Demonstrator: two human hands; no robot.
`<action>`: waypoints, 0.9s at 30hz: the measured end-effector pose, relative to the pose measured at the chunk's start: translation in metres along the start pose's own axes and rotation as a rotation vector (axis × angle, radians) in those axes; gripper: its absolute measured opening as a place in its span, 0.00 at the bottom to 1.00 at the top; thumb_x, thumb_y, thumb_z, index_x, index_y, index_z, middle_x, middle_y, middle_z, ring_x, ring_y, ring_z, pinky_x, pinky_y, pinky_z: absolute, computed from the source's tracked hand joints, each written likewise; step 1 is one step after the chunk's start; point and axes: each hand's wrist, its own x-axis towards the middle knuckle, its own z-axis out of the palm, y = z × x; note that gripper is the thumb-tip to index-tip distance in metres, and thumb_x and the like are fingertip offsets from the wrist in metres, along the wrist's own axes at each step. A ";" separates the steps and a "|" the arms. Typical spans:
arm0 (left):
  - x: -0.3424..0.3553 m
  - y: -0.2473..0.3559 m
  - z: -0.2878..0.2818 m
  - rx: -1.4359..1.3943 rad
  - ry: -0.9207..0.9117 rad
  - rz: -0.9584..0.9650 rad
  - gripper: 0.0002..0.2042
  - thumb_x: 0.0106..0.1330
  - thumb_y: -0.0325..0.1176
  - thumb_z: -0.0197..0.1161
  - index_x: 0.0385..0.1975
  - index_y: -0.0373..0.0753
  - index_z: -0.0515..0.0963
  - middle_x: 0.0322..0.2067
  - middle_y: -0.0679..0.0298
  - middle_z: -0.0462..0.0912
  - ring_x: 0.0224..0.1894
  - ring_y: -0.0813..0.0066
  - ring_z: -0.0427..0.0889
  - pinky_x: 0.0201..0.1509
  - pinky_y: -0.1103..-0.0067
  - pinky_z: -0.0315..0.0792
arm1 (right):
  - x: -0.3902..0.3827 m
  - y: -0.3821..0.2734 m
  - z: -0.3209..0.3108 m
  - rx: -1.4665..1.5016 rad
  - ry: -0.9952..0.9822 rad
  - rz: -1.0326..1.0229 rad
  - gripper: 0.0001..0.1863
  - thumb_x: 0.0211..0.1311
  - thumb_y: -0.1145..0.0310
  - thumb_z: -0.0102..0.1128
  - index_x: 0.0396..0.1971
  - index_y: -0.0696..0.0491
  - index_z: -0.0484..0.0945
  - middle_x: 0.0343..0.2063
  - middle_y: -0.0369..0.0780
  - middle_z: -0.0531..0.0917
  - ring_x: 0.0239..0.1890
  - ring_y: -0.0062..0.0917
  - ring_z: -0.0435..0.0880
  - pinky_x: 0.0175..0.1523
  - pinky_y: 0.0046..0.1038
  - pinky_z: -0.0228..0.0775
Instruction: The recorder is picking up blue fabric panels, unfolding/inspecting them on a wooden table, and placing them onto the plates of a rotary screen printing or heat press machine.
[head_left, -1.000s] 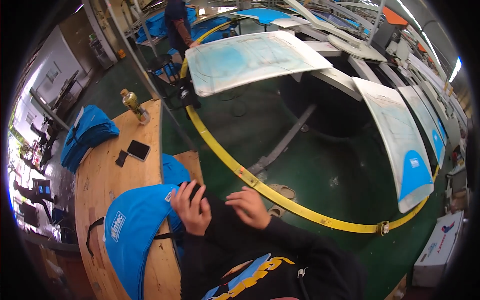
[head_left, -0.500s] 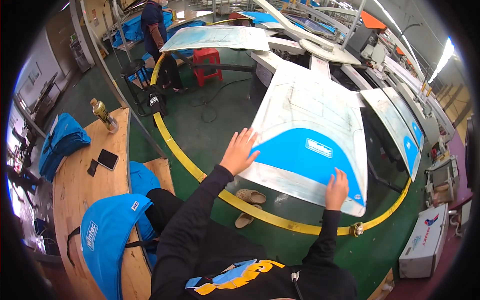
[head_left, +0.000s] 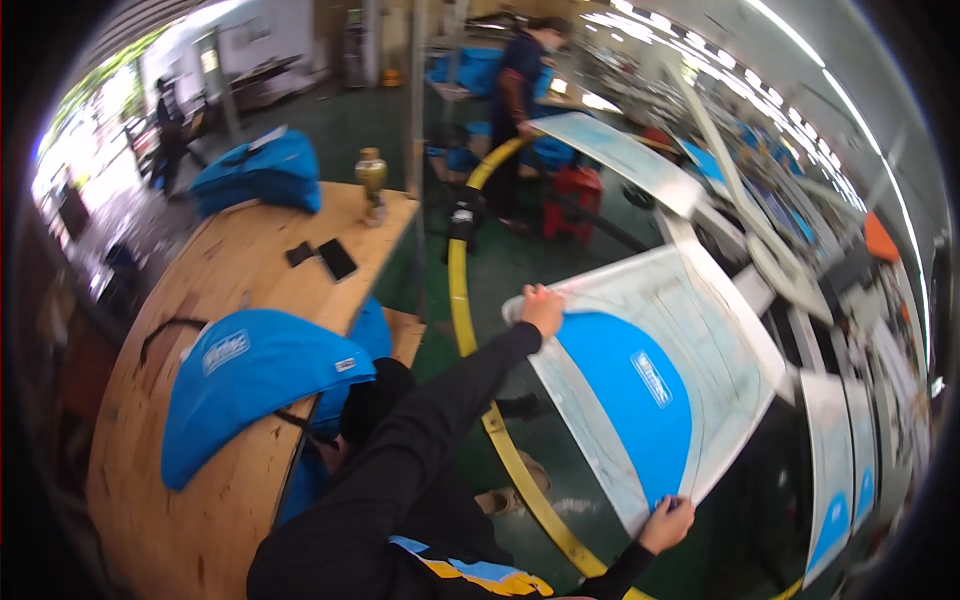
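Observation:
A curved blue fabric piece (head_left: pixel 625 385) with a white printed label lies flat on a white, stained board (head_left: pixel 715 300). At its far left tip, my left hand (head_left: pixel 542 308) is closed, with the fingers curled on the fabric's corner. My right hand (head_left: pixel 667 525) pinches the opposite tip, at the board's near edge. Between the two hands the fabric still rests against the board. Exactly how the fingertips grip is partly hidden by blur and by the hands themselves.
On the left, a wooden table (head_left: pixel 240 285) bears stacked blue pieces (head_left: pixel 270 370), a folded blue bundle (head_left: pixel 262 175), a phone (head_left: pixel 337 259) and a bottle (head_left: pixel 372 185). A yellow rail (head_left: pixel 515 465) curves below the board. Another person (head_left: pixel 518 90) stands beyond; more boards (head_left: pixel 830 470) lie right.
My view has swung left. Both hands went from spread flat over the board to closed on the two tips of the blue fabric piece.

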 end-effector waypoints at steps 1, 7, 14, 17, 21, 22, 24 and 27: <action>-0.002 -0.001 -0.005 -0.004 0.016 0.035 0.10 0.55 0.34 0.59 0.35 0.43 0.81 0.38 0.63 0.82 0.47 0.60 0.75 0.51 0.59 0.60 | -0.001 -0.012 -0.008 0.034 -0.017 0.023 0.12 0.55 0.68 0.64 0.35 0.54 0.73 0.36 0.43 0.77 0.44 0.40 0.76 0.45 0.40 0.66; -0.032 0.011 -0.014 -0.302 0.020 0.150 0.11 0.59 0.41 0.58 0.33 0.40 0.79 0.32 0.58 0.81 0.44 0.57 0.77 0.60 0.50 0.55 | -0.007 -0.047 -0.037 0.075 -0.128 0.079 0.17 0.56 0.59 0.65 0.38 0.55 0.77 0.34 0.47 0.82 0.38 0.45 0.80 0.43 0.43 0.70; -0.089 0.088 -0.072 -0.868 -0.207 0.335 0.13 0.65 0.42 0.54 0.36 0.37 0.75 0.30 0.54 0.76 0.40 0.56 0.75 0.53 0.64 0.61 | 0.015 -0.021 0.017 0.567 0.005 -0.083 0.24 0.60 0.53 0.64 0.47 0.56 0.74 0.40 0.54 0.80 0.41 0.38 0.81 0.50 0.38 0.70; -0.111 0.091 -0.102 -1.045 -0.243 0.327 0.14 0.66 0.41 0.54 0.37 0.35 0.74 0.31 0.52 0.76 0.40 0.55 0.75 0.52 0.66 0.62 | 0.009 -0.095 0.010 0.763 0.002 -0.126 0.11 0.70 0.66 0.51 0.40 0.58 0.65 0.33 0.44 0.70 0.36 0.32 0.73 0.43 0.30 0.67; -0.133 0.099 -0.137 -1.221 -0.316 0.357 0.14 0.67 0.40 0.53 0.37 0.32 0.72 0.33 0.50 0.74 0.40 0.53 0.72 0.49 0.66 0.64 | -0.008 -0.168 -0.013 0.880 0.047 -0.166 0.08 0.73 0.69 0.47 0.39 0.58 0.64 0.33 0.44 0.71 0.35 0.29 0.73 0.40 0.27 0.68; -0.141 0.096 -0.146 -1.275 -0.349 0.353 0.15 0.67 0.40 0.53 0.37 0.32 0.72 0.33 0.50 0.74 0.40 0.54 0.72 0.48 0.66 0.65 | -0.010 -0.173 -0.014 0.885 0.042 -0.177 0.08 0.73 0.69 0.47 0.39 0.58 0.64 0.33 0.44 0.71 0.35 0.29 0.73 0.40 0.27 0.68; -0.157 0.085 -0.155 -1.232 -0.328 0.376 0.16 0.69 0.42 0.52 0.36 0.32 0.71 0.34 0.52 0.73 0.41 0.55 0.70 0.46 0.67 0.65 | -0.014 -0.181 -0.013 0.899 0.057 -0.202 0.07 0.73 0.69 0.47 0.39 0.57 0.64 0.32 0.44 0.70 0.35 0.29 0.74 0.39 0.27 0.69; -0.184 0.066 -0.161 -1.330 -0.322 0.322 0.17 0.70 0.43 0.51 0.38 0.31 0.71 0.32 0.54 0.73 0.38 0.63 0.72 0.45 0.71 0.66 | -0.037 -0.197 -0.032 1.018 -0.056 -0.216 0.07 0.72 0.69 0.48 0.39 0.57 0.64 0.32 0.43 0.70 0.35 0.29 0.74 0.39 0.26 0.69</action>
